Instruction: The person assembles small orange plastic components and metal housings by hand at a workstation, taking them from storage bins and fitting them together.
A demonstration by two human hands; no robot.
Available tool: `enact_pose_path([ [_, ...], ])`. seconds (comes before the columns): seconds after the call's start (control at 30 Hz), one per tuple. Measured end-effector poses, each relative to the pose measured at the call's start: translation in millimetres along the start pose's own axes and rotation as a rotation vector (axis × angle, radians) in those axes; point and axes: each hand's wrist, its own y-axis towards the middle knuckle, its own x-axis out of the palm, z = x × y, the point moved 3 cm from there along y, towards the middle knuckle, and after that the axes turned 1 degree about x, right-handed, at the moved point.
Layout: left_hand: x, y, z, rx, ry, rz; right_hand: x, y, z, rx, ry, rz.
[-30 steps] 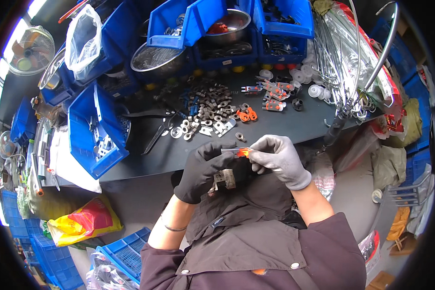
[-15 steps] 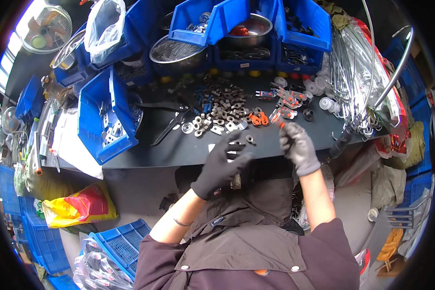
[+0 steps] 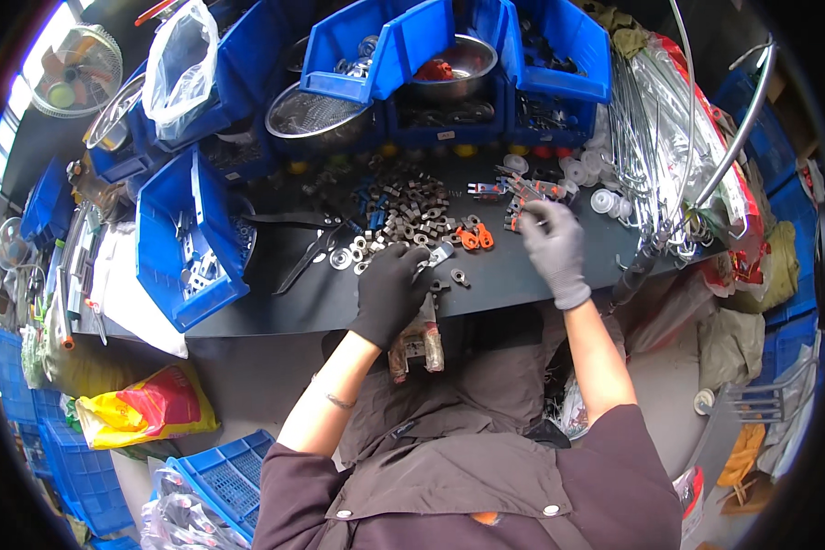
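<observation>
My left hand (image 3: 392, 295), in a black glove, is closed at the near side of the parts heap. Its fingertips are on a small silver metal clip (image 3: 441, 254). Farther right, my right hand (image 3: 556, 254) wears a grey glove. Its curled fingers reach over a group of red-and-silver clips (image 3: 533, 188), and what they pinch is hidden. Between the hands lie orange clips (image 3: 475, 236) and a loose metal ring (image 3: 460, 277). Many small metal collars (image 3: 417, 213) are heaped beyond my left hand. Below that hand, a tool with two worn handles (image 3: 417, 346) sticks out past the table edge.
Black-handled pliers (image 3: 307, 257) lie left of the heap, beside a tilted blue bin (image 3: 179, 307). Blue bins (image 3: 339, 85) and a steel bowl (image 3: 321, 133) line the back. White plastic spools (image 3: 605, 202) and a bundle of metal rods (image 3: 646, 137) are at the right.
My left hand has moved forward from the table edge to the metal clip, and its spread fingers have closed. My right hand has reached farther forward over the red-and-silver clips.
</observation>
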Motion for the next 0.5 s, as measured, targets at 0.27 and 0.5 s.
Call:
enact_pose_path([
  [0.27, 36, 26, -4, 0.045, 0.286, -0.132, 65, -6, -37, -0.090, -0.265, -0.477],
  [0.5, 40, 31, -8, 0.130, 0.444, -0.109, 62, -8, -13, -0.035, -0.204, -0.526],
])
